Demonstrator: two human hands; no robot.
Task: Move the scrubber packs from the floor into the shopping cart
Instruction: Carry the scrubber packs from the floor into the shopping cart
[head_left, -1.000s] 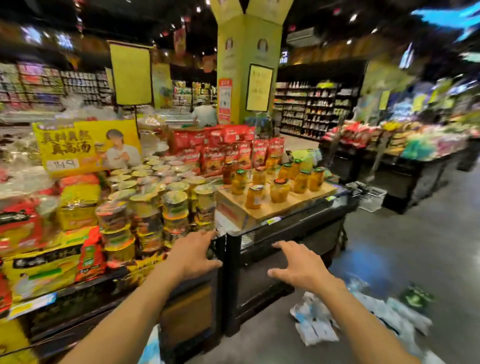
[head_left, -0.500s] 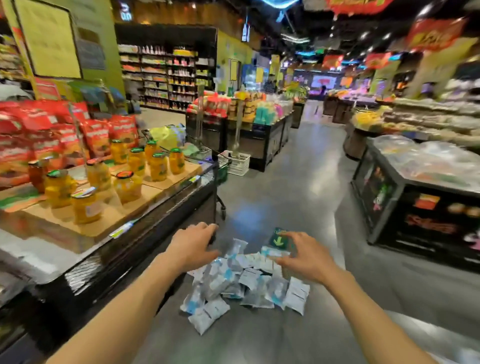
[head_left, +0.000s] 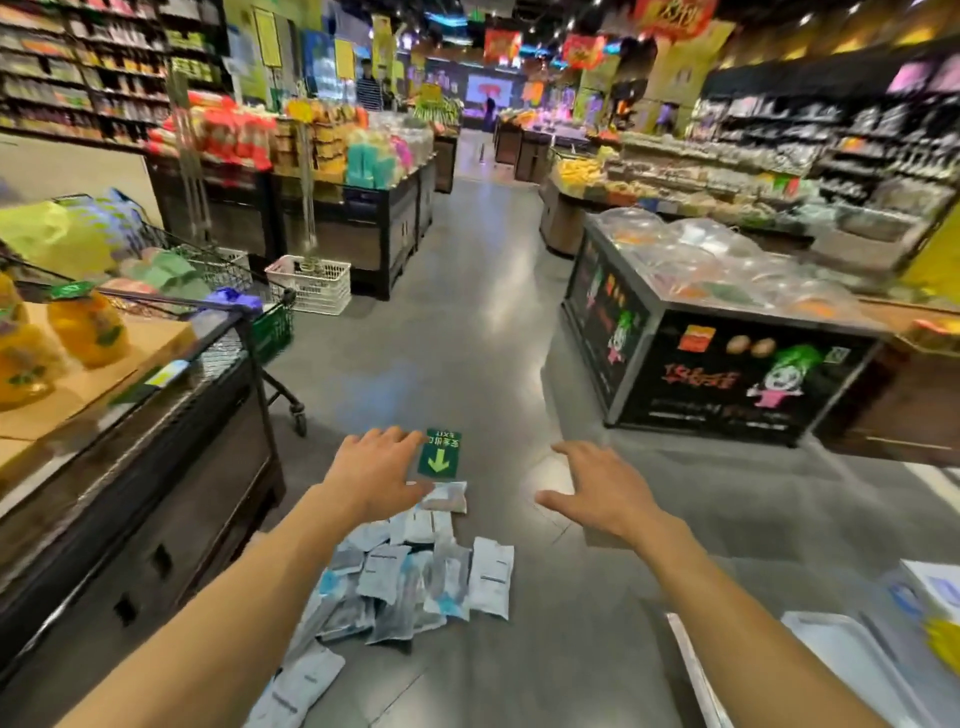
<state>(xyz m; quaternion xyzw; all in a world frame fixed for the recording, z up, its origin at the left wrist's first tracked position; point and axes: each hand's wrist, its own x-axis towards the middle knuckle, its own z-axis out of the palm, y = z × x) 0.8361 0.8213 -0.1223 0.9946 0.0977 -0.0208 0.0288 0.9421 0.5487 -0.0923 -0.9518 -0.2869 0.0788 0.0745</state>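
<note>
In the head view, both arms are reaching forward over the floor (head_left: 493, 322) of a shop aisle. The left hand (head_left: 376, 475) is hovering with straight fingers above the far end of the scrubber packs (head_left: 415, 577), gripping nothing. The right hand (head_left: 597, 493) is spreading its fingers over bare floor just right of the heap, also empty. The packs are lying in a loose, overlapping pile on the floor, running from beside the green exit sticker (head_left: 439, 454) back towards the lower edge of the view.

The step in hand looks like the first pick-up. To do it well, the hands should probably be closing in from both sides of the pile, gathering several of the slippery packs at once and lifting them together so none slides out.

The shopping cart (head_left: 228, 280) is standing at the left, behind the corner of the display table (head_left: 218, 343) carrying yellow jars (head_left: 88, 327). It is already holding green and yellow bagged goods; no scrubber pack is visible in it. A white crate (head_left: 311, 283) is sitting on the floor beyond it, contents unclear.
</note>
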